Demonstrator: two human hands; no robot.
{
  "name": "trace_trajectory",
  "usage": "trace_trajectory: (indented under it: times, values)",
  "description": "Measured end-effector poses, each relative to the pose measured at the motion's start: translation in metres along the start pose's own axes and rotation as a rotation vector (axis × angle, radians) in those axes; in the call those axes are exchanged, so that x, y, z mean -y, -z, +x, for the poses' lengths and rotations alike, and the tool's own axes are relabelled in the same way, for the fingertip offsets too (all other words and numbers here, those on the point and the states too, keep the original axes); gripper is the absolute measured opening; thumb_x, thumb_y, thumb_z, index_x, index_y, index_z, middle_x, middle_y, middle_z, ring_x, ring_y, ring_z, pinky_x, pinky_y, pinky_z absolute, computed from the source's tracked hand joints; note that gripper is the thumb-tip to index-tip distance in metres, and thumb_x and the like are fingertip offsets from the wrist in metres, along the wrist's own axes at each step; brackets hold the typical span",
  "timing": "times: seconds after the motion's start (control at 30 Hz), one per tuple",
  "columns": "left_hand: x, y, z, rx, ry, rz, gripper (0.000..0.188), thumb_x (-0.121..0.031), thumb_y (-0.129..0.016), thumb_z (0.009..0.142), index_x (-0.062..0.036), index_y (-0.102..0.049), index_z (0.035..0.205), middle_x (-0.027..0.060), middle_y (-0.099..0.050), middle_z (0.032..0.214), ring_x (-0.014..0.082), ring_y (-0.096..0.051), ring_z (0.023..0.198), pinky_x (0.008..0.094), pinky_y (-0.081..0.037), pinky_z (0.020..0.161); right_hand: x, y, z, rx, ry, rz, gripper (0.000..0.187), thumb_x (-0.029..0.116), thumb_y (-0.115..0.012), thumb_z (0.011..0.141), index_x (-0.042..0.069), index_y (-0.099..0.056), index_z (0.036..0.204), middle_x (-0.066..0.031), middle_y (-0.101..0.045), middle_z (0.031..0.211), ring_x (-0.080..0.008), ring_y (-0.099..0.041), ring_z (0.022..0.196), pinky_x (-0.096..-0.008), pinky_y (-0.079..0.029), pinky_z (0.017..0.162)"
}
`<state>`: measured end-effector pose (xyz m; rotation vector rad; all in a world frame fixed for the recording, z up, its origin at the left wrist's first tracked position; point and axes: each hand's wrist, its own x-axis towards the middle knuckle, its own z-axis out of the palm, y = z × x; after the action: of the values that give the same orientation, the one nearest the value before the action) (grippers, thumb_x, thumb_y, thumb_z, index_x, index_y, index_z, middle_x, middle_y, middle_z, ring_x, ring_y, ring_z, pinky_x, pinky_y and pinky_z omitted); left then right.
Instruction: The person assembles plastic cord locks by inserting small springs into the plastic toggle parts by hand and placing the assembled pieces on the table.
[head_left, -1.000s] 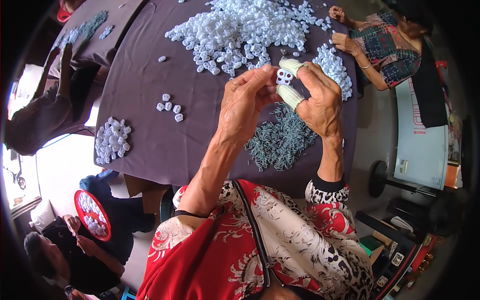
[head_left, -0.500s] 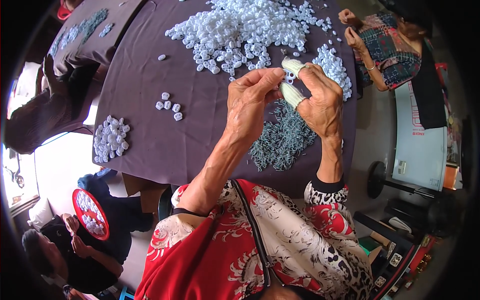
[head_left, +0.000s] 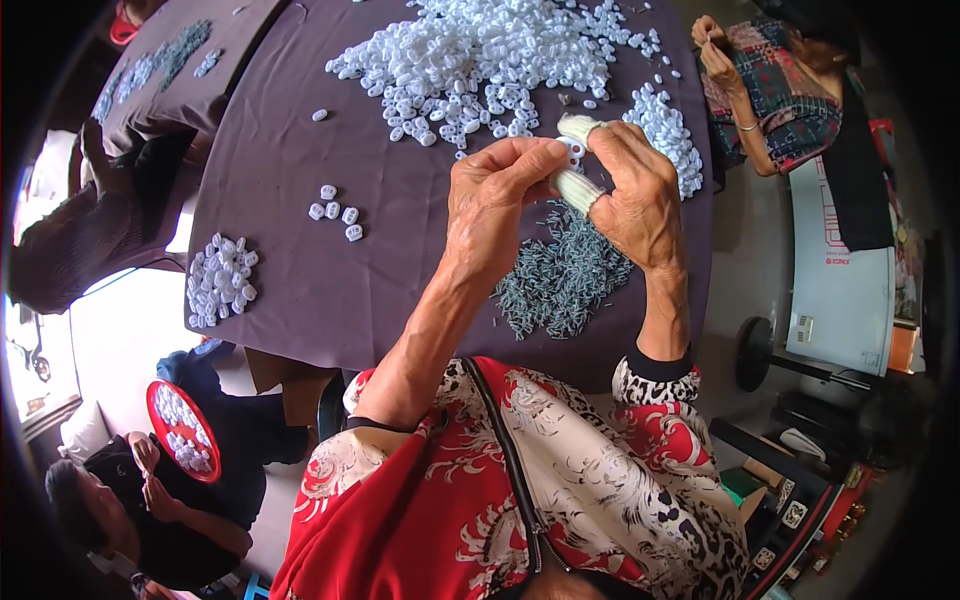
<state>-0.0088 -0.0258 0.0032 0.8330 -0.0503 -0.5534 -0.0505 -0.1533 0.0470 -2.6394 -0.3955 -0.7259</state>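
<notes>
A small white plastic piece [head_left: 574,150] with dark holes is pinched between the thumb and fingers of my left hand [head_left: 487,195]. My right hand [head_left: 640,205] closes on the same piece from the other side, its thumb and forefinger wearing cream knitted finger covers [head_left: 578,190]. Just below both hands lies a heap of small grey screws [head_left: 565,275]. Beyond them spreads a large heap of white plastic pieces [head_left: 470,75], and smaller white parts [head_left: 665,140] are piled right of my right hand. How the held piece is assembled is hidden by my fingers.
Several white pieces [head_left: 333,212] lie left of my left arm, with a bigger group [head_left: 222,280] at the table's left edge. People sit at right and lower left, the latter by a red tray [head_left: 160,420]. A second table [head_left: 185,95] stands upper left.
Both hands have shifted very slightly left, still pinching the white piece, which seems turned a little. At the right, the other person's hands have come closer together.
</notes>
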Motion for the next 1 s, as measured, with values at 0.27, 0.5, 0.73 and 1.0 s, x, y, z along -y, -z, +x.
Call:
trace_trajectory:
  times: [0.27, 0.5, 0.73, 1.0]
  values:
    - [0.003, 0.006, 0.003, 0.030, 0.011, -0.054, 0.020, -0.016, -0.064, 0.078, 0.0029, -0.062, 0.085, 0.0037, -0.058, 0.074, 0.0086, -0.054, 0.066, 0.0220, -0.047, 0.064, -0.001, -0.001, 0.000, -0.002, 0.069, -0.028, 0.032, -0.004, -0.064, 0.056, -0.003, -0.055, 0.087, -0.0132, -0.055, 0.077, -0.0304, -0.055, 0.074, -0.0361, -0.045, 0.063]
    - [0.007, 0.006, 0.002, -0.009, 0.003, -0.049, 0.021, -0.016, -0.064, 0.078, 0.0033, -0.062, 0.086, 0.0035, -0.058, 0.074, 0.0087, -0.054, 0.066, 0.0227, -0.047, 0.065, -0.007, -0.005, -0.002, 0.028, 0.130, -0.131, 0.031, 0.001, -0.066, 0.059, -0.003, -0.054, 0.088, -0.0139, -0.055, 0.079, -0.0307, -0.055, 0.074, -0.0358, -0.046, 0.064]
    - [0.009, 0.006, 0.002, -0.008, 0.001, -0.043, 0.021, -0.016, -0.065, 0.077, 0.0030, -0.063, 0.085, 0.0038, -0.059, 0.074, 0.0091, -0.054, 0.065, 0.0229, -0.046, 0.065, -0.012, -0.006, -0.005, 0.032, 0.128, -0.069, 0.028, -0.001, -0.064, 0.061, -0.004, -0.054, 0.087, -0.0145, -0.055, 0.078, -0.0306, -0.055, 0.072, -0.0359, -0.046, 0.063]
    - [0.011, 0.005, 0.002, -0.004, -0.001, -0.049, 0.020, -0.016, -0.065, 0.077, 0.0026, -0.063, 0.085, 0.0034, -0.059, 0.073, 0.0092, -0.054, 0.065, 0.0223, -0.046, 0.064, -0.015, -0.006, -0.007, 0.032, 0.136, -0.025, 0.028, -0.006, -0.059, 0.059, -0.004, -0.054, 0.086, -0.0143, -0.055, 0.075, -0.0306, -0.055, 0.070, -0.0361, -0.046, 0.060]
